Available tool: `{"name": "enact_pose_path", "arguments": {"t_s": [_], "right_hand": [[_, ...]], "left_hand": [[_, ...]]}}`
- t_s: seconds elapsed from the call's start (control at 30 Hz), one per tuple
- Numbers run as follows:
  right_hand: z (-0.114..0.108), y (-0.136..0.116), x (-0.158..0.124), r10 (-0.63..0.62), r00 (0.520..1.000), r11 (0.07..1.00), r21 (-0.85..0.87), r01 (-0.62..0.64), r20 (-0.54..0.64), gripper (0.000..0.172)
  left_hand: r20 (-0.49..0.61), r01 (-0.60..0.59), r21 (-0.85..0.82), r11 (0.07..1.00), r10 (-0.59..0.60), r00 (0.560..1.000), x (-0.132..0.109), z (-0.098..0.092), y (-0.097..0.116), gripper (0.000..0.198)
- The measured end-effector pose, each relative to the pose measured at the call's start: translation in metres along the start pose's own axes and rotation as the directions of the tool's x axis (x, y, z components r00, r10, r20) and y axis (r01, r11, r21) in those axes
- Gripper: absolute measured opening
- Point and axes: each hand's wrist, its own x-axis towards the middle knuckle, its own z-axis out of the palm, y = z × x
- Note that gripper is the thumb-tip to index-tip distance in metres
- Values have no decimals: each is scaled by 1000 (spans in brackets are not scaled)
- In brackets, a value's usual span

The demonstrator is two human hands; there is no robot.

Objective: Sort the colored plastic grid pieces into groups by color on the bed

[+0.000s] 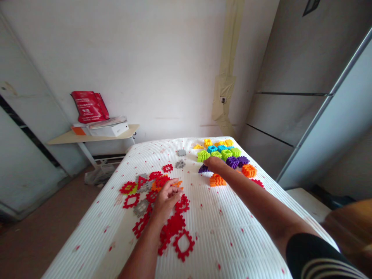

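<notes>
My left hand (pixel 167 198) hovers over a loose spread of flat interlocking plastic tiles with notched edges. Its fingers are loosely bent, the thumb apart, and no tile shows in them. Red tiles (pixel 176 224) lie below and around it, with orange tiles (pixel 157 183) just past the fingertips and a grey tile (pixel 141 208) to its left. My right hand (pixel 213 164) reaches across to the sorted stacks, beside purple tiles (pixel 204 169) and a lime green stack (pixel 203 156). Its fingertips are hidden behind the hand, so I cannot see whether they grip anything.
Orange stacks (pixel 217 180), blue stacks (pixel 212 149) and yellow stacks (pixel 207 143) stand around my right hand. Two grey pieces (pixel 180 164) lie mid-table on the white ribbed cover (pixel 209 232). A side table (pixel 132 131) holds a red bag (pixel 88 106). A fridge (pixel 286 100) stands right.
</notes>
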Motion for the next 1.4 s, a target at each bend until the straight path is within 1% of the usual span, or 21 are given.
{"name": "enact_pose_path", "arguments": {"t_s": [0.17,0.27,0.33,0.37,0.4,0.47,0.53,0.6,0.67,0.73,0.8,0.87,0.93,1.0,1.03,1.07,1.13,1.2,1.23,1.33,1.4], "right_hand": [[-1,-3,-2,-4,1000,1000,-20,4,-8,21],[-6,-4,-3,-9,1000,1000,-22,8,-21,20],[-13,-6,-4,-14,999,1000,-16,13,-43,20],[-18,-7,-6,-20,998,1000,-11,19,-58,21],[-23,-9,-9,-26,997,1000,-6,26,-75,21],[-30,-16,-18,-68,991,997,17,71,-116,21],[-32,-26,-32,-159,971,984,56,172,-181,18],[-25,-39,-49,-276,926,947,92,308,-258,16],[-10,-51,-67,-366,874,901,113,419,-321,19],[9,-60,-84,-413,828,861,133,490,-379,25],[27,-65,-99,-437,785,828,145,542,-439,28],[41,-66,-112,-444,752,807,146,572,-487,30],[51,-65,-123,-446,735,798,144,585,-510,30],[58,-62,-130,-442,732,795,153,588,-519,30],[60,-60,-132,-434,734,793,164,586,-522,30],[63,-59,-134,-423,738,793,179,583,-526,30],[67,-58,-135,-398,752,794,213,569,-526,29],[69,-58,-134,-378,767,798,237,554,-519,28],[70,-58,-133,-370,772,800,245,548,-517,29],[70,-59,-131,-355,777,798,265,542,-521,30],[69,-59,-131,-350,780,789,286,544,-519,29]], "left_hand": [[0,4,-11,1000,-4,1000,0,1,0,57],[-18,-13,-11,1000,12,1000,-1,2,3,55],[-67,-44,15,999,45,997,-1,0,5,50],[-110,-64,41,997,68,992,0,-2,5,47],[-167,-86,79,993,98,981,0,-6,5,43],[-294,-111,181,977,162,942,1,-14,4,36],[-401,-108,278,955,217,890,3,-24,3,31],[-464,-96,338,936,254,849,4,-33,1,29],[-486,-92,374,923,279,828,5,-39,0,26],[-468,-91,424,901,304,830,4,-40,0,21],[-384,-118,493,862,337,860,3,-38,1,14],[-231,-183,560,808,364,902,0,-32,4,10],[-45,-263,610,747,364,930,-5,-25,6,9],[118,-322,664,675,331,936,-10,-17,8,8],[176,-338,696,634,306,936,-12,-14,9,8],[213,-344,729,593,281,936,-15,-11,9,14],[235,-331,789,518,244,941,-19,-6,10,36],[220,-301,837,458,222,950,-20,-3,8,57],[198,-275,860,430,215,956,-20,-2,7,65],[68,-147,920,364,220,973,-16,-6,-1,74],[6,-92,930,357,236,972,-12,-12,-6,76]]}}
